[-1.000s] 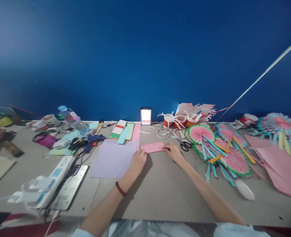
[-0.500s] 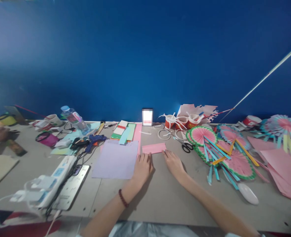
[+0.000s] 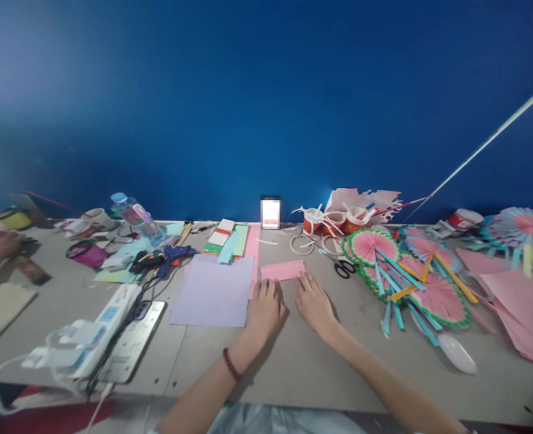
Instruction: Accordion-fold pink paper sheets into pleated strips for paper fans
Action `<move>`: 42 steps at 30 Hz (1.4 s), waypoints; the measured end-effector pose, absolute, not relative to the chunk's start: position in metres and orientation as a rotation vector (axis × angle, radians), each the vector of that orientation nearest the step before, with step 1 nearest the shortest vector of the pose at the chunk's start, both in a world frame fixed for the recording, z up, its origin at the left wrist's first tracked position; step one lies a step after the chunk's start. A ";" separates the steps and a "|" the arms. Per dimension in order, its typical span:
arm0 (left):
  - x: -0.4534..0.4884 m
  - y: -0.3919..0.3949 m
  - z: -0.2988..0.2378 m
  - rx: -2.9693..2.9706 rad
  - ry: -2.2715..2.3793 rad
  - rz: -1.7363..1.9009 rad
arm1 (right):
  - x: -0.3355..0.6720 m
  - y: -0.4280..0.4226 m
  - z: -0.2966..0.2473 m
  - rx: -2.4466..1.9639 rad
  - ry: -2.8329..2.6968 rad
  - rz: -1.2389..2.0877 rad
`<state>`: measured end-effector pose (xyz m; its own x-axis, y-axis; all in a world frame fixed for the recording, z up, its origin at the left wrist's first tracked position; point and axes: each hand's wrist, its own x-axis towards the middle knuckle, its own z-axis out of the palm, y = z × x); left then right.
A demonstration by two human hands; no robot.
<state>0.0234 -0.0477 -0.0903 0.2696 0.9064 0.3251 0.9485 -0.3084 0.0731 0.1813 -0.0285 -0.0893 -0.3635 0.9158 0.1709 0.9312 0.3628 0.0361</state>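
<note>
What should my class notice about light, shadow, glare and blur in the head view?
Head view: the upright screen glares white, blocky and unreadable; the wall pales toward the upper left; the left hand and forearm throw a soft shadow rightward on the table; the far-right fan looks soft.

The pink paper strip (image 3: 283,270) is rectangular and lies flat, crosswise on the gray tabletop (image 3: 293,367), right end slightly farther back.
</note>
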 end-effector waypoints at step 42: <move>-0.025 -0.008 -0.040 -2.872 -2.062 -1.666 | 0.232 0.009 -0.047 -1.433 -1.722 1.208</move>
